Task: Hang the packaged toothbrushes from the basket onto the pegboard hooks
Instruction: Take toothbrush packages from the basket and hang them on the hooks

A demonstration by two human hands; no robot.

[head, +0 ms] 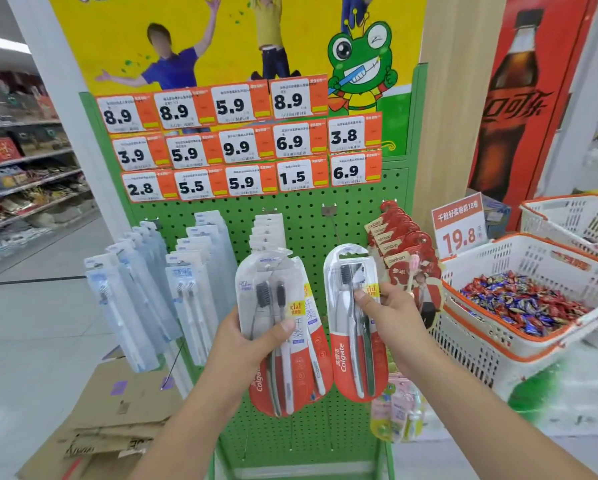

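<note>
Two cardboard sheets lie on grey floor beside green pegboard.

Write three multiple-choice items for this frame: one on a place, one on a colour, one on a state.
1. Where is the basket of wrapped sweets?
A. right of the pegboard
B. left of the pegboard
C. on the cardboard

2. What colour is the pegboard?
A. blue
B. green
C. white

3. What is the right hand doing?
A. hanging open
B. pressing a price tag
C. holding one toothbrush pack

Key: 1 A, the basket stands at the right edge, beside the board. 2 B, the holed panel is green. 3 C, its thumb and fingers grip a single toothbrush pack, while the left hand holds a stack of packs.
</note>
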